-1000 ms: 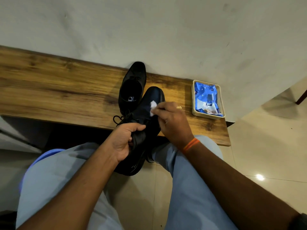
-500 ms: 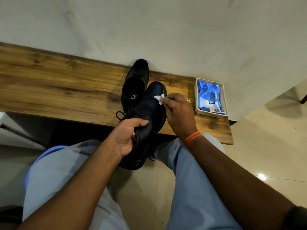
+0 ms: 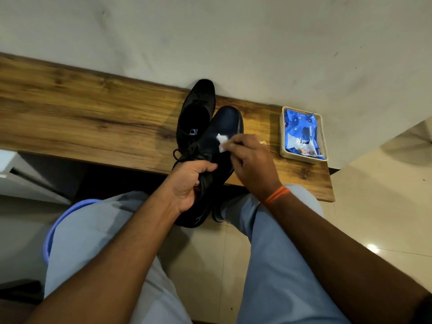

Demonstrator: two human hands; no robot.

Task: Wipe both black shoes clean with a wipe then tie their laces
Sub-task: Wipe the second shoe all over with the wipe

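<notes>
Shoes: the held shoe (image 3: 224, 127) is partly hidden behind both hands, its heel low between the knees. Fingertips blur. A wooden desk (image 3: 93, 113) runs along a pale wall above glossy floor tiles. The left hand (image 3: 187, 183) grips its laced throat; the right hand (image 3: 250, 162) pinches a white wipe (image 3: 221, 140) against its glossy toe. The second shoe (image 3: 198, 106) stands on the desk, touching it.

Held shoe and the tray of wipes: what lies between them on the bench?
In the head view, only the right hand, pinching the wipe, and bare wooden bench separate the held shoe from the tray.
</notes>
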